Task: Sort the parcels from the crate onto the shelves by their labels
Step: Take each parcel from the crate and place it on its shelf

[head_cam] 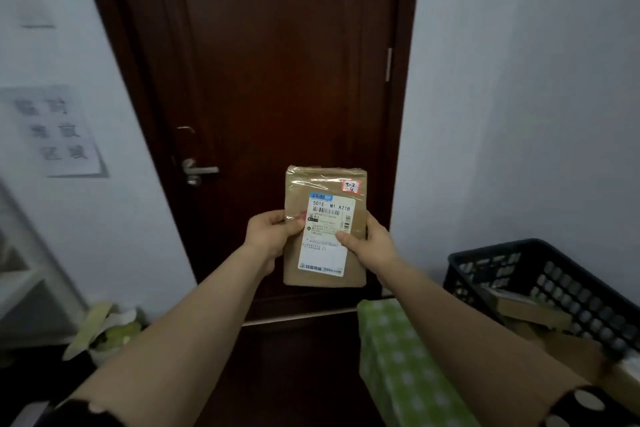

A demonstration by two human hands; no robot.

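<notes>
I hold one brown parcel (325,229) upright at twelve o'clock, in front of the dark door (277,62). My left hand (273,236) grips its left edge and my right hand (372,241) grips its right edge, both thumbs on the front. Its pink sticker (351,186) seems to read 3-2 and 4, so I judge I am reading the label, with this parcel not yet shelved. The black crate (502,250) at four o'clock holds more cardboard parcels (530,314); I cannot tell how many, so sorting remains. A white shelf (20,274) shows at nine o'clock, its contents blurred.
</notes>
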